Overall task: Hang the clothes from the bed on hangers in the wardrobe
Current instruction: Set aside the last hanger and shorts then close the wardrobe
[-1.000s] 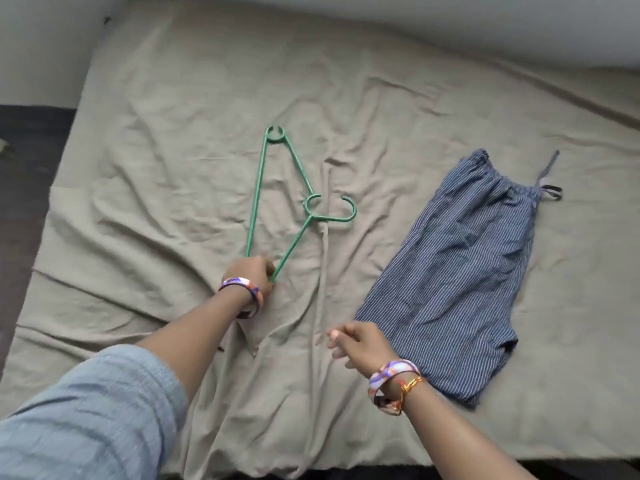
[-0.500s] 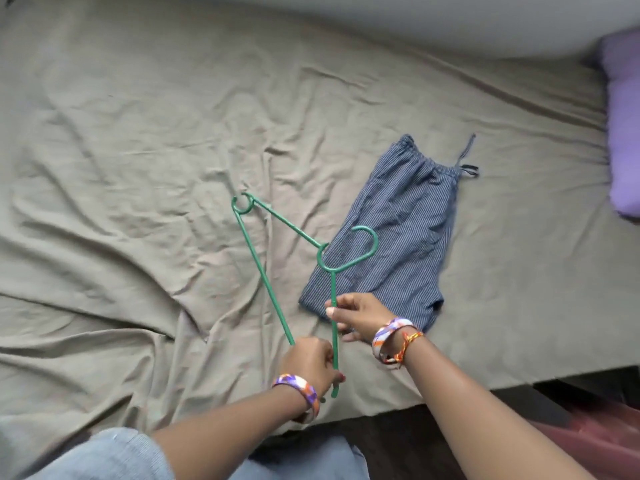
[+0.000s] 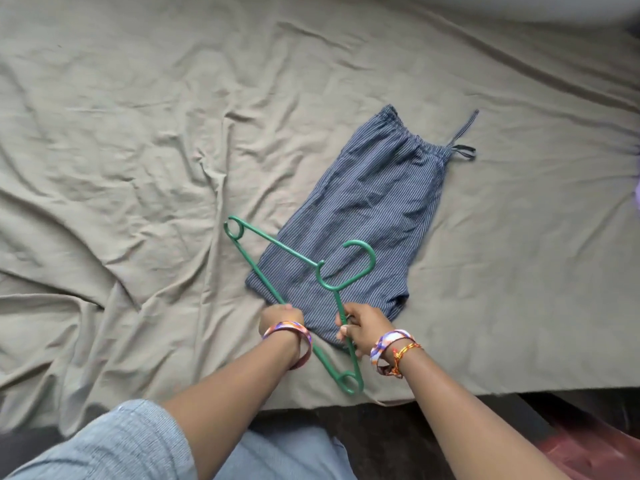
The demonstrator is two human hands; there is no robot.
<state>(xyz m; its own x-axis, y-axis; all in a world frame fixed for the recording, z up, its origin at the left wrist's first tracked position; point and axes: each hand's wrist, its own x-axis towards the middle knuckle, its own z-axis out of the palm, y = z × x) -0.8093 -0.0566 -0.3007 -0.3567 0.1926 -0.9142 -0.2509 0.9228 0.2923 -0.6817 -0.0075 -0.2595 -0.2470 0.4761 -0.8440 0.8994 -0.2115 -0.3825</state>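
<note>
Left hand (image 3: 281,318): fingers curled round the long bottom bar of the green hanger (image 3: 294,271), gripping it. Right hand (image 3: 363,329): fingers curled round the sloping arm below the hook, gripping likewise. Hanger thus held in both hands, tilted, hook (image 3: 360,265) pointing away from the body, far corner loop beyond and to the left of the left hand, near corner loop between the two wrists and closer to the body.

Striped blue shorts (image 3: 374,209): flat on the bed sheet (image 3: 121,150), directly beyond both hands and partly beneath the hanger. Long axis diagonal, from the leg hems just in front of the knuckles up and to the right to the waistband, drawstring trailing off the far right corner. Hem end near both hands; right hand judged slightly nearer, hem edge apparently touching or just under its fingers, contact not resolvable.

Likely next move: feeding the hem end through the hanger's triangle, or laying the shorts over the bottom bar; approach along the diagonal.

Count: hands, two; hanger, one; garment, one; bangles, one on the left wrist, one on the right plus a thread band. Wardrobe not in view.
</note>
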